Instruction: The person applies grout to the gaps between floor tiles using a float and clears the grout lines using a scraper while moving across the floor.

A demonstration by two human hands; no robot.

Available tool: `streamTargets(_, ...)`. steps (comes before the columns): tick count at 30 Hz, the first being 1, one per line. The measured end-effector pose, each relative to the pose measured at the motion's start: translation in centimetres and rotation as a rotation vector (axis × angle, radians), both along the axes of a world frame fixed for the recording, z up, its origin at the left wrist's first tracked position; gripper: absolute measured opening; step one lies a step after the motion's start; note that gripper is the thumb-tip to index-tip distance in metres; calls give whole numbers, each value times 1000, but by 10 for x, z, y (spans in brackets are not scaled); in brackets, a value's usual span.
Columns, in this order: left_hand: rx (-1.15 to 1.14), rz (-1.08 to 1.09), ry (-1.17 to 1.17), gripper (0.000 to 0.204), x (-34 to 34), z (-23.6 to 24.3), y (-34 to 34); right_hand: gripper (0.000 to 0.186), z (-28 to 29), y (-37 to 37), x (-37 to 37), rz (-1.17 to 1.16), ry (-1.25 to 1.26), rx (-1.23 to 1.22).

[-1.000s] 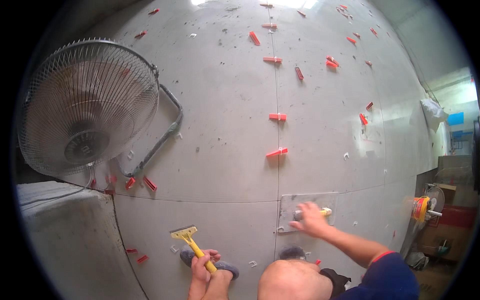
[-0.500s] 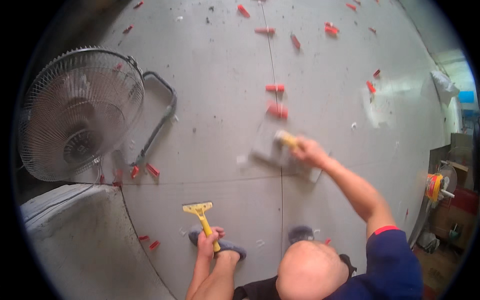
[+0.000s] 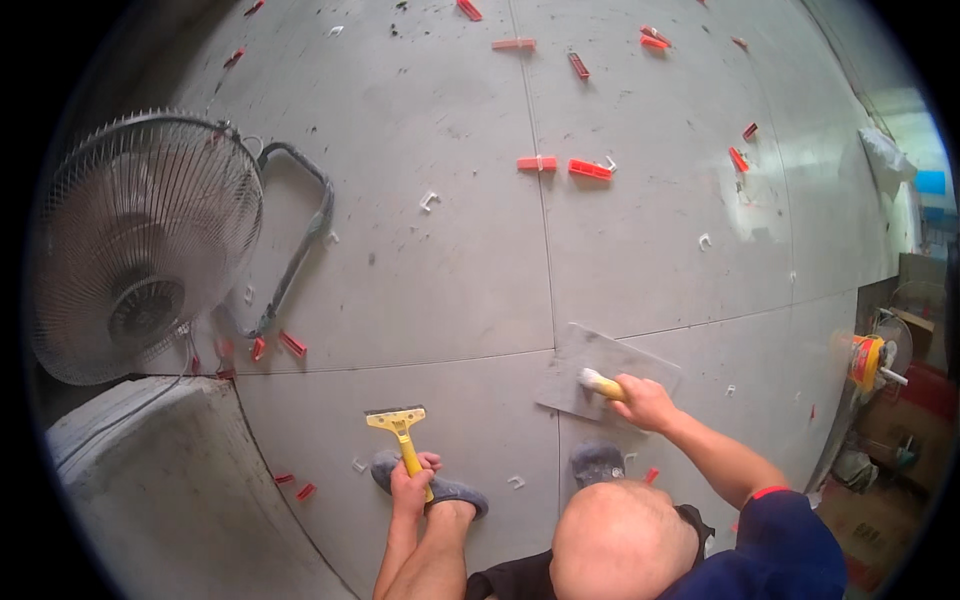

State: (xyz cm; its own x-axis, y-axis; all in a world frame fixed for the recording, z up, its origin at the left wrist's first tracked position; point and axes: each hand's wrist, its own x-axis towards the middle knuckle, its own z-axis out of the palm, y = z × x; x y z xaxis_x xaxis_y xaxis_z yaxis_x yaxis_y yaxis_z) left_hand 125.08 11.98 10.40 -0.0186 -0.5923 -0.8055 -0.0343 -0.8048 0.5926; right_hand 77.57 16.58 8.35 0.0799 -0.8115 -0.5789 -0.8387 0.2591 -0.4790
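Note:
My right hand is wrapped round the yellow handle of a trowel, a flat grey rectangular plate. The plate is over the tiled floor at the joint crossing, close in front of my right shoe. Farther left, my left hand grips a yellow scraper by its handle, blade end upward, above my left shoe. Beyond the trowel, a red wedge lies across the tile joint with a white clip in it. Another red wedge lies loose just right of it, beside a white clip piece.
A wire-caged floor fan with a bent tube stand is at the left. A grey raised block sits below it. More red wedges and white clip pieces are scattered over the tiles. An orange-yellow reel stands at the right edge.
My right hand has drawn the trowel back toward me and right. The nearer red wedge, blurred before, now lies farther away and right of the joint. My left hand keeps the scraper in place.

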Motion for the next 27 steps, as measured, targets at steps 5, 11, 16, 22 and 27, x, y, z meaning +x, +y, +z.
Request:
streamTargets(5,-44,-105,-116,11,-8,9,-11,37,1,-75,27,-381,-27,-113)
streamTargets(11,94,-327,-217,10,-14,32,-40,37,-5,-43,-32,-998,-34,-148)
streamTargets(16,-15,-744,-463,28,-30,28,-50,43,-31,66,-104,-1242,189,-251)
streamTargets(22,-316,-1081,-421,38,-141,72,-87,49,-56,144,-140,-1401,319,-319)
streamTargets(27,-325,-1207,-460,30,-200,63,-118,49,-65,134,-144,-1118,441,-495)
